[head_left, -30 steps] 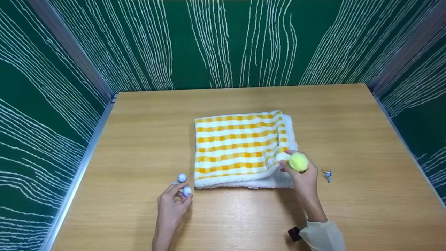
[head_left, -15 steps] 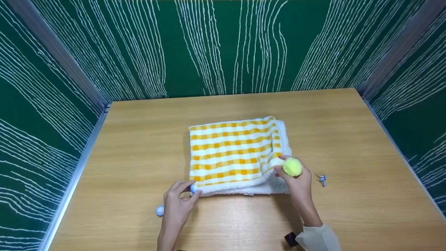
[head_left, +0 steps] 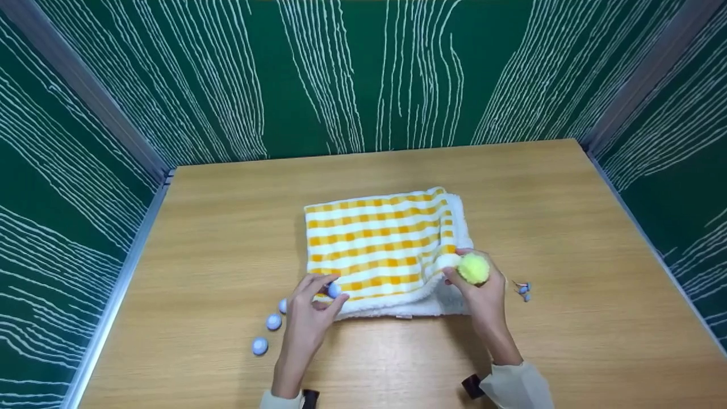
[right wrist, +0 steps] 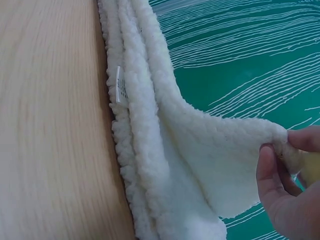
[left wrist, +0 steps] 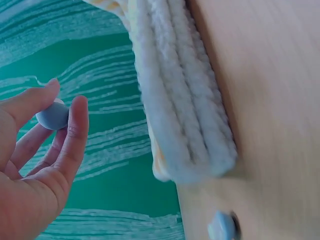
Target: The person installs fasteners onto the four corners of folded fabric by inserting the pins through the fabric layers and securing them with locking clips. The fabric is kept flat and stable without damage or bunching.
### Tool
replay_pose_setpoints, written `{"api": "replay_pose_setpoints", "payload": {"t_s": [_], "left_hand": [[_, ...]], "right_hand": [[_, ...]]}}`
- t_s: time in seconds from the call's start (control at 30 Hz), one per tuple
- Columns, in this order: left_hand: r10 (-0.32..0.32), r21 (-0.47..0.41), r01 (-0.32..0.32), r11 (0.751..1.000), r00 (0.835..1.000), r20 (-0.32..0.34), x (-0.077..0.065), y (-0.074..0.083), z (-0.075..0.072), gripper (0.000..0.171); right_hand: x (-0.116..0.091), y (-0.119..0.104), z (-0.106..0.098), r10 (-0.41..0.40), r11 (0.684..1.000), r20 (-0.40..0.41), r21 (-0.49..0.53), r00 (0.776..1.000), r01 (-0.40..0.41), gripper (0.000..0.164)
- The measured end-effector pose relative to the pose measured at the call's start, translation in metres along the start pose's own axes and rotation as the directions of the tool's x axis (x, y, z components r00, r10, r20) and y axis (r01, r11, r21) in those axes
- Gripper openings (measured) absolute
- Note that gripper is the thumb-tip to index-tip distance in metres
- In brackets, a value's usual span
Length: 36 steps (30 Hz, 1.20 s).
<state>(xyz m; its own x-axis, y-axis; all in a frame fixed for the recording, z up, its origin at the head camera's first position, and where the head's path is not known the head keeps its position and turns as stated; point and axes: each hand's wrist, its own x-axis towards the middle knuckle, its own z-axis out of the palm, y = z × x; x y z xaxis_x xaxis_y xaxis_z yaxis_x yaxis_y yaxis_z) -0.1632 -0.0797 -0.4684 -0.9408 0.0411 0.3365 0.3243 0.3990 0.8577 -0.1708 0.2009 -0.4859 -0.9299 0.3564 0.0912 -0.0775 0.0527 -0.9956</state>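
A folded blanket (head_left: pixel 375 238), yellow-and-white checked with white fleece lining, lies on the table. My left hand (head_left: pixel 309 321) is over its near left corner and pinches a small blue-grey round knob (left wrist: pixel 53 116) between thumb and fingers, apart from the fleece in the left wrist view. My right hand (head_left: pixel 483 295) pinches the blanket's near right corner and holds it raised, the fleece layers (right wrist: pixel 225 155) parting below. A fluffy yellow-green pom-pom (head_left: pixel 473 268) sits at the right hand's fingers. Whether it is fastened to the cloth is hidden.
Several blue-and-white round knobs (head_left: pixel 274 322) rest on the table left of my left forearm. Small blue pieces with thin metal pins (head_left: pixel 523 289) lie right of the right hand. Green walls with white lines (head_left: pixel 318 74) enclose the wooden table (head_left: pixel 238 227).
My left hand has picked up a knob from the table and carried it right, over the blanket's near left corner. My right hand still holds the other corner. The head view has shifted slightly.
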Motion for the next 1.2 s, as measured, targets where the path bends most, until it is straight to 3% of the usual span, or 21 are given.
{"api": "replay_pose_setpoints", "payload": {"t_s": [0.23,0.43,0.63,0.8,0.97,1.2], "left_hand": [[0.003,-0.041,0.000,0.999,0.998,0.061,0.017,0.008,0.020,0.034],[0.059,-0.083,-0.051,0.995,0.993,0.102,0.028,0.012,0.037,0.026],[0.051,-0.163,-0.027,0.986,0.988,0.143,0.034,0.017,0.055,0.022],[0.085,-0.243,-0.040,0.969,0.980,0.178,0.039,0.037,0.062,0.016],[0.123,-0.220,-0.081,0.972,0.976,0.180,0.043,0.051,0.067,0.017],[0.090,-0.234,-0.034,0.972,0.968,0.234,0.049,0.054,0.079,0.019]], "right_hand": [[0.002,-0.006,0.002,-0.038,0.997,0.040,0.073,0.998,0.035,0.040],[0.003,-0.009,0.002,0.012,0.999,0.043,0.038,0.999,-0.014,0.038],[0.001,-0.008,0.003,0.061,0.998,0.050,-0.012,0.997,-0.060,0.040],[0.002,-0.007,0.003,0.068,0.997,0.057,-0.032,0.996,-0.066,0.041],[0.003,-0.008,0.004,0.075,0.996,0.060,-0.052,0.995,-0.072,0.041],[0.004,-0.008,0.004,0.022,1.000,0.058,0.009,0.998,-0.023,0.038]]}}
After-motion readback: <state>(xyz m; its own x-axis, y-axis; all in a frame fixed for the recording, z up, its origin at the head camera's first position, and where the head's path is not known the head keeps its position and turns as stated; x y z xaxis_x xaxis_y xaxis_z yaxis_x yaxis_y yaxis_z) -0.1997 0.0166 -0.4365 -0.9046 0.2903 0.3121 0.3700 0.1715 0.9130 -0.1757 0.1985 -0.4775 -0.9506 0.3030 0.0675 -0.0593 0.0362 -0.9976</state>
